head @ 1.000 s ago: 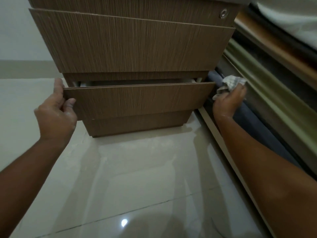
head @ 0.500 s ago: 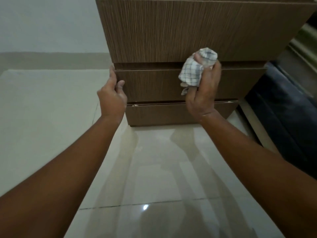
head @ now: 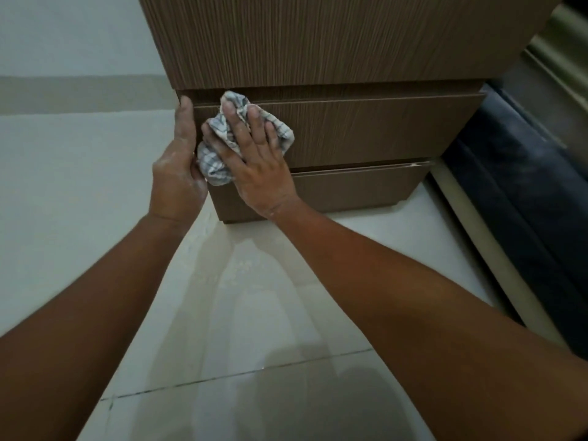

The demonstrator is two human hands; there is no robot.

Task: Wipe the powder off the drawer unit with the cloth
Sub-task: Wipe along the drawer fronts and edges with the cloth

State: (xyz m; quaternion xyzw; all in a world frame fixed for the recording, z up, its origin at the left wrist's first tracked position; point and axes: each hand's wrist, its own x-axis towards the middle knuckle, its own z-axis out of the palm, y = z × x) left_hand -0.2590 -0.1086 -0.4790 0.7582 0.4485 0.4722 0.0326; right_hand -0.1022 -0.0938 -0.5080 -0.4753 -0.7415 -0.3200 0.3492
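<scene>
A brown wood-grain drawer unit (head: 366, 132) stands on the floor in front of me, its drawers pushed in. My right hand (head: 257, 163) lies flat on a crumpled checked cloth (head: 211, 160) and presses it against the left part of the lower drawer front. My left hand (head: 178, 173) rests along the unit's left edge beside that drawer, fingers straight up, with white powder on its skin. A trace of white powder shows at the right end of the strip under the drawer (head: 416, 164).
Glossy pale floor tiles (head: 254, 313) spread below the unit, with faint powder specks near its base. To the right lie a dark rolled mat (head: 521, 198) and a greenish ledge (head: 553, 36). A pale wall with a grey skirting (head: 79, 90) is at the left.
The lower drawer has been pushed in. My right hand brought the cloth from the unit's right side to the left part of the drawer front and flattened onto it. The view shifted left.
</scene>
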